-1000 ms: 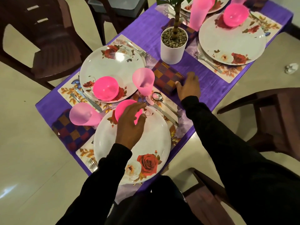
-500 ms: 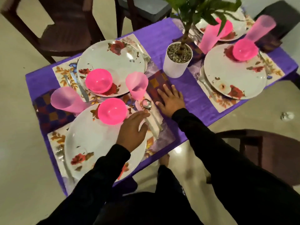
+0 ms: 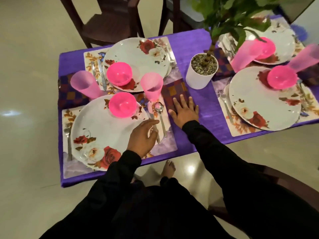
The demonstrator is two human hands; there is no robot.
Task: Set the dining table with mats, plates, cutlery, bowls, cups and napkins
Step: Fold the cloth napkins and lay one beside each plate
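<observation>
Risk sat mostly at the near setting, where both hands worked close to light, tippable ware. The right hand (image 3: pixel 184 112) lay flat on the checked napkin (image 3: pixel 176 93), fingers straight and spread, pressing it to the worktop (image 3: pixel 195 40) just beside the mat (image 3: pixel 165 149). The left hand (image 3: pixel 142 137) hovered over the plate (image 3: pixel 100 131) rim, fingers loosely curved and holding nothing, its fingertips near the knife and spoon (image 3: pixel 159 109).

A pink cup (image 3: pixel 151 87) stood just behind the spoon and right beside the napkin's left edge. If the right hand slid the napkin leftward, or lifted carelessly, I judged it could clip that cup and topple it onto the cutlery. It looked like thin plastic, so little force would do it.

The left hand could nudge the spoon or knife out of line, or catch the plate rim; the pink bowl (image 3: pixel 122 105) resting on the plate's far side might then skid, since nothing held it.

The purple cloth looked smooth and hung over the near edge. A dragging palm could pull it and shift the whole setting. The plant pot (image 3: pixel 202 71) stood just beyond the napkin, within reach of a forward push.
</observation>
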